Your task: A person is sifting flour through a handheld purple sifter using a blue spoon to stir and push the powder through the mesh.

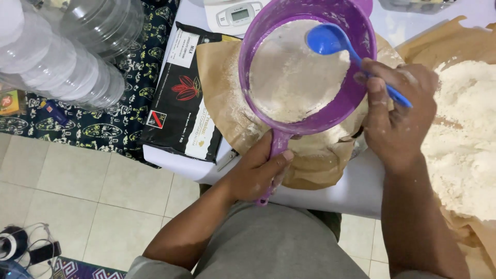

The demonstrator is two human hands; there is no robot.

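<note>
My left hand [258, 170] grips the handle of a purple sieve [356, 31] held over brown paper [222, 77] dusted with flour. Pale flour [289, 77] fills much of the sieve's mesh. My right hand [398, 111] holds a blue plastic spoon [330, 41] by its handle, with the spoon's bowl resting on the flour inside the sieve. Both hands are dusted white.
A large heap of flour [465, 139] lies on brown paper at the right. A black packet [181, 98] rests left of the sieve, a white kitchen scale [235, 14] behind it. Stacked clear plastic containers [67, 57] stand on a patterned cloth [134, 72] at the left. Tiled floor [77, 191] below.
</note>
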